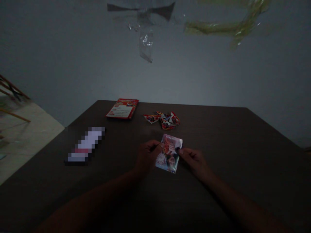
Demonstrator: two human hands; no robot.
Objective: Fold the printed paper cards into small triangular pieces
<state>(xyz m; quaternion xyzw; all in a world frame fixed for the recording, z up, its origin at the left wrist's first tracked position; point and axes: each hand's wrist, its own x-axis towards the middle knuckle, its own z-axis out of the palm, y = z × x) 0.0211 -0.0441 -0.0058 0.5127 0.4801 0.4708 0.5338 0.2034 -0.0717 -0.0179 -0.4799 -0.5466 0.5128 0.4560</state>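
Note:
Between my hands is a small printed sheet of paper (169, 155) with a colourful, glossy-looking picture on it, its far edge tilted slightly to the right. My left hand (148, 157) pinches its left edge, thumb on top. At the right edge, the thumb and fingers of my right hand (194, 160) grip the same sheet. Just beyond lie several folded red and white paper pieces (167, 120), loosely heaped together. The undersides of my fingers are hidden, and the light is dim.
A stack of red printed leaflets (122, 109) lies near the back left of the dark table (218, 129). Further left is a pixelated, phone-like rectangle (86, 145). Behind the table rises a wall (194, 71) with tape stuck on it. Pale floor (31, 129) shows at the left.

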